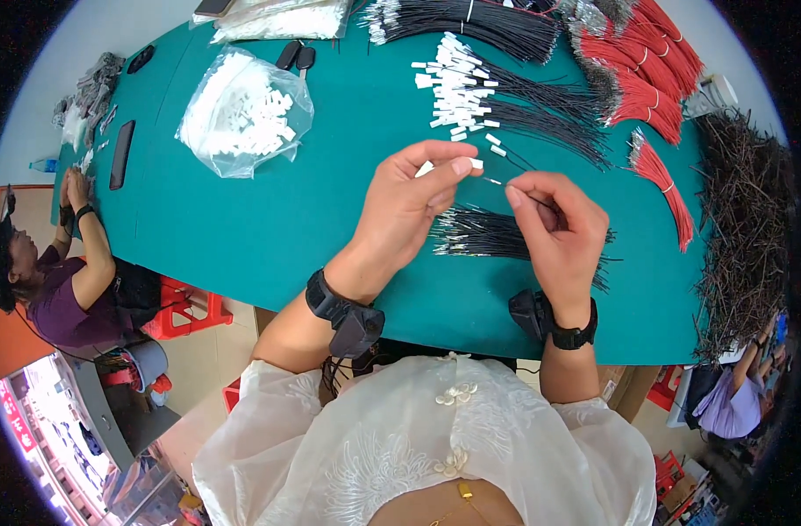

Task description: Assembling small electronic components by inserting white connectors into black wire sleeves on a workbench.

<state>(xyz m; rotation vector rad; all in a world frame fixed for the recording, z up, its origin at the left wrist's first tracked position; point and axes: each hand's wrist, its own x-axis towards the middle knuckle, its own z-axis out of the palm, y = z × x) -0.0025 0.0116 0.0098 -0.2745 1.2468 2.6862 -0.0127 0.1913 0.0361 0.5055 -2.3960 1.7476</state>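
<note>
Between thumb and forefinger my left hand (409, 197) pinches a small white connector housing (477, 164). Another white piece (425, 168) shows between its fingers. Just right of it, my right hand (562, 219) grips a thin black wire (541, 203), whose metal tip points at the housing with a small gap between. Below my hands lies a bundle of black wires (479, 233) with bare metal ends to the left. Beyond them is a heap of black wires (541, 118) with white housings (457, 83) on their left ends.
An open clear bag of white housings (251, 123) sits left on the green table (242, 219). Red wire bundles (663, 188) and a dark tangled wire pile (742, 228) occupy the right. A black phone (122, 155) lies far left, near a seated co-worker (58, 280).
</note>
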